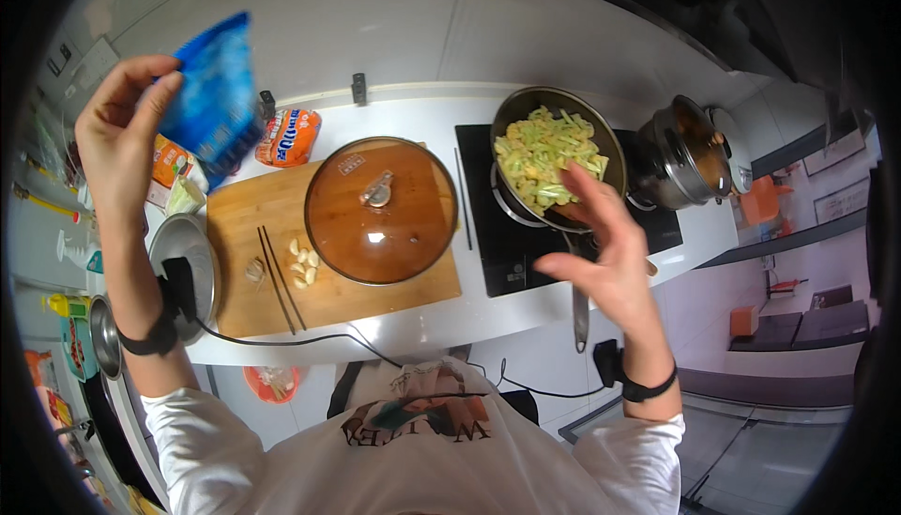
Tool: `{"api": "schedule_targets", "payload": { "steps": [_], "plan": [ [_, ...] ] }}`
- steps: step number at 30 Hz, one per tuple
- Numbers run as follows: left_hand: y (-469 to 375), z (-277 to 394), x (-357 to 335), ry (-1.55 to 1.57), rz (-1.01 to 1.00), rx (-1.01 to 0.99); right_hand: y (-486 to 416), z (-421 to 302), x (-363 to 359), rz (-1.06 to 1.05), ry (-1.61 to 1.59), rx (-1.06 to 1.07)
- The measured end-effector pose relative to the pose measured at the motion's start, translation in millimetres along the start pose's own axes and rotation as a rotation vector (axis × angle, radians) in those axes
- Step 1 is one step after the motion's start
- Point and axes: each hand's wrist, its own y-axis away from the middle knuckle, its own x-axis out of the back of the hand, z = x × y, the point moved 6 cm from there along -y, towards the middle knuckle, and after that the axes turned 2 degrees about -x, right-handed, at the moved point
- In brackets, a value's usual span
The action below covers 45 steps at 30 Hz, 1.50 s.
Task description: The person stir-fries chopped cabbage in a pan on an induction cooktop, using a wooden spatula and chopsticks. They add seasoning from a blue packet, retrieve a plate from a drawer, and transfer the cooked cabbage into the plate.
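At the upper left my left hand (127, 103) pinches a blue plastic packet (218, 85) by its top edge; the packet is slightly blurred. My right hand (609, 244), thumb and fingers spread, is above the near edge of a frying pan (617, 136) and holds nothing. The pan, on a black cooktop (503, 265), contains chopped cauliflower (542, 152), and its handle (580, 318) points towards me. A glass lid (380, 240) lies on the wooden cutting board (352, 307), beside peeled garlic cloves (304, 261), a garlic bulb (255, 270) and a pair of chopsticks (274, 268).
A metal pot (676, 156) stands right of the pan. Left of the board is a metal bowl (158, 233), with a piece of cabbage (186, 194) and an orange package (288, 136) behind. Cables run from both wrist straps. A red basin (271, 382) is on the floor.
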Motion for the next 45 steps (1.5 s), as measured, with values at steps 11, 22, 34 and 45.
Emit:
{"api": "schedule_targets", "payload": {
  "steps": [11,22,34,45],
  "plan": [
    [92.8,214.3,-230.7,0.717,-0.355,0.095,63.5,62.5,25.5,-0.352,-0.841,-0.293],
    [110.5,172.4,-241.3,0.682,-0.247,0.221,17.8,161.0,152.3,0.139,-0.263,-0.422],
    [169.9,82.3,-181.5,0.532,-0.169,0.566,-50.8,179.6,112.7,0.043,-0.086,-0.424],
    [178.0,63.4,-180.3,0.503,-0.16,0.582,-21.6,189.6,137.0,0.105,-0.066,-0.519]
  ]
}}
